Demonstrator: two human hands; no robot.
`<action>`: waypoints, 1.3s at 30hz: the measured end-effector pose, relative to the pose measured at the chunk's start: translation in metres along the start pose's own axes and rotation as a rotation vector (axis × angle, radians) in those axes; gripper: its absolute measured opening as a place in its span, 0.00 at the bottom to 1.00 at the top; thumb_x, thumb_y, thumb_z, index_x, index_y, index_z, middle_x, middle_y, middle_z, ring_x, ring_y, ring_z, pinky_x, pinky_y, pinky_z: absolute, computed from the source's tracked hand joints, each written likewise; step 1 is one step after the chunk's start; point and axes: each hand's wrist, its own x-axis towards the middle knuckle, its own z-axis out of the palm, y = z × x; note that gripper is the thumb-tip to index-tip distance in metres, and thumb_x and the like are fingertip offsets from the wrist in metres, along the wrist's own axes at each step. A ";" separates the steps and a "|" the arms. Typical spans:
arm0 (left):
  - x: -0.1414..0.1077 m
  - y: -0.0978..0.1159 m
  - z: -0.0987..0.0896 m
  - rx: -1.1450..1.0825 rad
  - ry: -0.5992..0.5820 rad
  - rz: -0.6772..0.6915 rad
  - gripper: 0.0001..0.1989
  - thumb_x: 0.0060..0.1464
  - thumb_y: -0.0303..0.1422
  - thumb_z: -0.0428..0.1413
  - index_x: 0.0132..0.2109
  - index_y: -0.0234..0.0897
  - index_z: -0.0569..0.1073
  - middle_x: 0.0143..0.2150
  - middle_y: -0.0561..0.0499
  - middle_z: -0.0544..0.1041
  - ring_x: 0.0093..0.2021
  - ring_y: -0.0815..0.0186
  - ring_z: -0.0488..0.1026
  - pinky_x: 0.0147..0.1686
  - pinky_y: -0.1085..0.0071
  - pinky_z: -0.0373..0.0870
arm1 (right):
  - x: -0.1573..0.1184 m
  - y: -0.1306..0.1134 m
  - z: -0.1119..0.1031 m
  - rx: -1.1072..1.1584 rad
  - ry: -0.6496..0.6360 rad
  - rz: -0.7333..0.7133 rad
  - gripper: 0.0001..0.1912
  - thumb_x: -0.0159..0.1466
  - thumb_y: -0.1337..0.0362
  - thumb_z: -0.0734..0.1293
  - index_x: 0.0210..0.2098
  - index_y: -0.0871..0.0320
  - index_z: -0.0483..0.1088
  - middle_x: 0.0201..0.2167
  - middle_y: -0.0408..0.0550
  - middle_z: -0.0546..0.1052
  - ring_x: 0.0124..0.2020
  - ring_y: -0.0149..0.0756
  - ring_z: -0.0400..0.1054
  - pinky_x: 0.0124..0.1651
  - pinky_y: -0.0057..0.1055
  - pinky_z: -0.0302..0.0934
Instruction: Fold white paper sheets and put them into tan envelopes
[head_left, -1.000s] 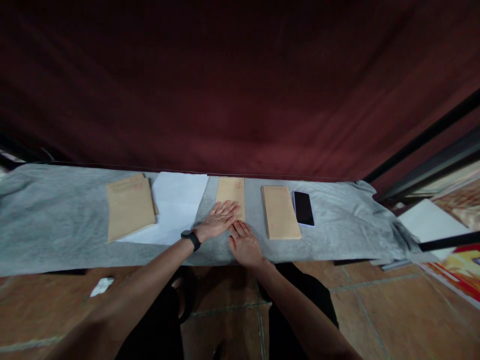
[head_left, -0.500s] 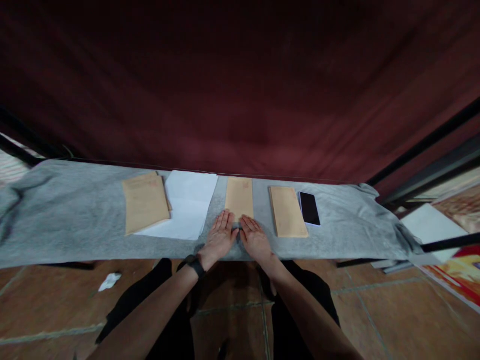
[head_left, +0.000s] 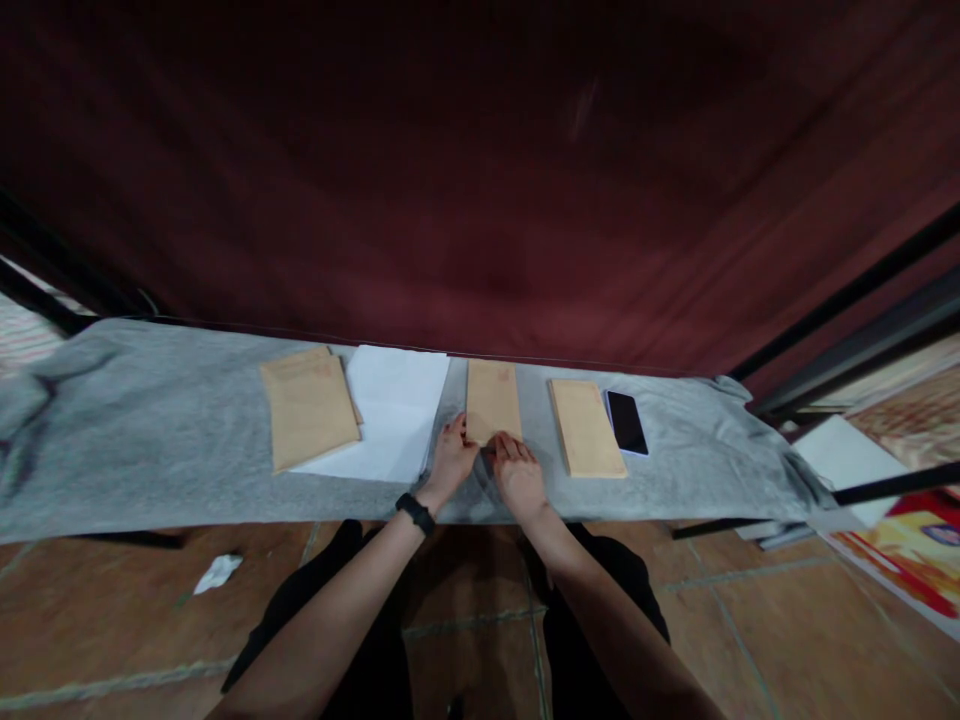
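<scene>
A brown paper envelope [head_left: 493,398] lies lengthwise in front of me on the grey cloth, a small reddish print near its far end. My left hand [head_left: 452,462], with a dark watch on the wrist, pinches its near left corner between thumb and bent fingers. At the near edge, my right hand [head_left: 517,475] has its fingers curled over the paper, its thumb mostly hidden. To the left, white paper sheets [head_left: 397,410] lie partly under a few larger brown envelopes [head_left: 309,412]. A stack of brown envelopes [head_left: 589,430] sits to the right.
A dark-screened phone [head_left: 627,422] lies beyond the right stack. The grey cloth [head_left: 187,430] covers a narrow table, backed by a dark red curtain [head_left: 480,250]. Black metal bars [head_left: 855,300] stand at the sides. A crumpled white tissue [head_left: 218,573] is on the tiled floor.
My hands have gone from lying flat on the envelope to bent fingers at its near edge. The left hand has shifted to the near left corner. The view has turned slightly.
</scene>
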 end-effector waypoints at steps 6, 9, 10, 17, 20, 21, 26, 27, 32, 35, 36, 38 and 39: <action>0.003 0.014 -0.003 -0.459 0.057 -0.177 0.32 0.50 0.24 0.55 0.64 0.34 0.66 0.33 0.53 0.77 0.34 0.65 0.75 0.37 0.69 0.73 | 0.005 -0.006 -0.006 -0.053 -0.003 0.051 0.21 0.71 0.66 0.60 0.62 0.61 0.66 0.62 0.59 0.71 0.55 0.46 0.70 0.55 0.39 0.67; -0.001 0.030 -0.010 -0.576 0.002 -0.128 0.28 0.50 0.27 0.57 0.60 0.35 0.70 0.33 0.53 0.77 0.34 0.66 0.74 0.36 0.71 0.71 | 0.011 -0.003 -0.013 -0.029 0.000 0.109 0.21 0.70 0.70 0.59 0.61 0.58 0.66 0.60 0.59 0.72 0.51 0.44 0.73 0.50 0.35 0.68; -0.003 0.035 -0.012 -0.615 -0.039 -0.107 0.28 0.51 0.30 0.58 0.61 0.35 0.70 0.34 0.52 0.77 0.35 0.66 0.75 0.36 0.71 0.71 | 0.014 0.000 -0.015 0.001 0.012 0.126 0.21 0.70 0.71 0.58 0.60 0.58 0.67 0.59 0.59 0.74 0.50 0.43 0.74 0.49 0.34 0.68; -0.011 0.043 -0.019 -0.698 -0.251 -0.184 0.24 0.53 0.43 0.61 0.54 0.35 0.76 0.43 0.45 0.81 0.39 0.64 0.78 0.38 0.69 0.72 | 0.027 0.044 -0.035 0.725 0.434 0.515 0.16 0.68 0.57 0.59 0.25 0.55 0.65 0.25 0.43 0.73 0.28 0.33 0.70 0.37 0.30 0.67; -0.011 0.037 -0.018 -0.660 -0.247 -0.254 0.19 0.50 0.40 0.62 0.47 0.35 0.79 0.37 0.46 0.82 0.36 0.63 0.78 0.36 0.69 0.72 | 0.020 0.068 -0.046 1.188 0.566 0.680 0.20 0.62 0.53 0.66 0.21 0.52 0.55 0.17 0.33 0.62 0.21 0.28 0.64 0.32 0.28 0.68; -0.012 0.036 -0.017 -0.652 -0.242 -0.261 0.18 0.50 0.40 0.62 0.46 0.35 0.79 0.36 0.47 0.82 0.36 0.63 0.78 0.35 0.70 0.71 | 0.015 0.075 -0.050 1.308 0.582 0.717 0.21 0.59 0.53 0.69 0.22 0.52 0.54 0.17 0.32 0.62 0.20 0.27 0.64 0.33 0.28 0.69; -0.012 0.032 -0.016 -0.631 -0.248 -0.251 0.17 0.48 0.39 0.61 0.44 0.35 0.79 0.32 0.48 0.81 0.33 0.64 0.76 0.34 0.70 0.70 | -0.022 0.104 -0.061 1.565 0.611 0.862 0.22 0.53 0.58 0.76 0.23 0.53 0.56 0.19 0.34 0.69 0.23 0.30 0.72 0.38 0.33 0.76; -0.013 0.032 -0.016 -0.632 -0.250 -0.248 0.17 0.48 0.40 0.61 0.44 0.35 0.79 0.33 0.48 0.80 0.33 0.64 0.76 0.33 0.70 0.70 | -0.029 0.107 -0.060 1.569 0.612 0.875 0.22 0.53 0.58 0.76 0.23 0.53 0.56 0.19 0.35 0.70 0.24 0.30 0.73 0.38 0.33 0.76; -0.014 0.031 -0.014 -0.618 -0.258 -0.241 0.19 0.45 0.42 0.62 0.43 0.35 0.78 0.32 0.49 0.80 0.33 0.63 0.76 0.33 0.70 0.69 | -0.052 0.113 -0.047 1.660 0.609 0.975 0.19 0.52 0.62 0.77 0.24 0.55 0.61 0.21 0.36 0.73 0.24 0.30 0.75 0.36 0.29 0.77; -0.013 0.029 -0.013 -0.606 -0.262 -0.224 0.19 0.44 0.42 0.61 0.42 0.35 0.78 0.33 0.48 0.80 0.34 0.63 0.76 0.34 0.70 0.69 | -0.055 0.113 -0.041 1.682 0.604 1.004 0.17 0.52 0.62 0.77 0.25 0.56 0.64 0.20 0.35 0.73 0.24 0.29 0.75 0.39 0.29 0.77; -0.013 0.029 -0.012 -0.602 -0.263 -0.217 0.19 0.44 0.42 0.61 0.42 0.35 0.78 0.34 0.48 0.80 0.34 0.63 0.76 0.34 0.69 0.69 | -0.055 0.114 -0.040 1.685 0.599 1.012 0.16 0.53 0.63 0.77 0.26 0.56 0.65 0.20 0.35 0.73 0.25 0.29 0.75 0.39 0.29 0.77; -0.013 0.028 -0.011 -0.590 -0.266 -0.196 0.20 0.44 0.42 0.61 0.42 0.35 0.78 0.33 0.48 0.80 0.33 0.63 0.75 0.34 0.69 0.69 | -0.054 0.114 -0.039 1.689 0.584 1.033 0.15 0.54 0.63 0.77 0.26 0.56 0.66 0.19 0.36 0.74 0.24 0.29 0.75 0.39 0.29 0.77; -0.012 0.027 -0.011 -0.583 -0.267 -0.185 0.20 0.43 0.43 0.61 0.42 0.35 0.78 0.32 0.49 0.79 0.33 0.63 0.75 0.33 0.69 0.69 | -0.054 0.115 -0.040 1.688 0.578 1.046 0.15 0.54 0.63 0.77 0.25 0.56 0.66 0.19 0.37 0.74 0.24 0.30 0.75 0.38 0.29 0.77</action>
